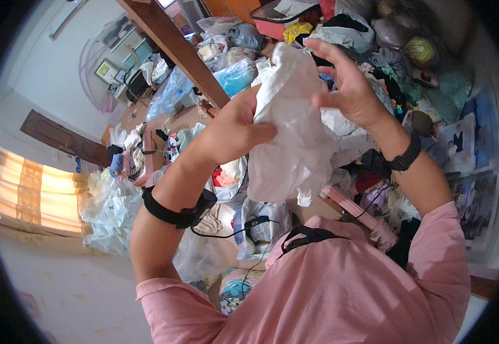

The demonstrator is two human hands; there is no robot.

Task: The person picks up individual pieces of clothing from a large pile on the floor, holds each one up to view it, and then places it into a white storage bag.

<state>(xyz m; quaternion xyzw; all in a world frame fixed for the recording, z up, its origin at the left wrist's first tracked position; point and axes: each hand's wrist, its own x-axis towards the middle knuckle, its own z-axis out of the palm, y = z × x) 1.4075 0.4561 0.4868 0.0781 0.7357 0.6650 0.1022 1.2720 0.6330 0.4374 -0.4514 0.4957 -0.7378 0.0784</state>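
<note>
L hand [238,129]: closed on L edge of white item [295,114], thumb on near face. R hand [352,86]: fingers spread wide at R edge of same; contact w/ item: cannot tell. Item pos.: raised btwn hands, hanging loose; thin matl., cloth or plastic, cannot tell. Black straps [172,212] on both forearms. Open bag [284,218] w/ garments: visible just below item's lower edge. Garment pile [397,77]: beyond R hand. Blue plastic bag [237,77]: far side, nr wood post [183,54]. Clear plastic bags [109,212]: at L.
</note>
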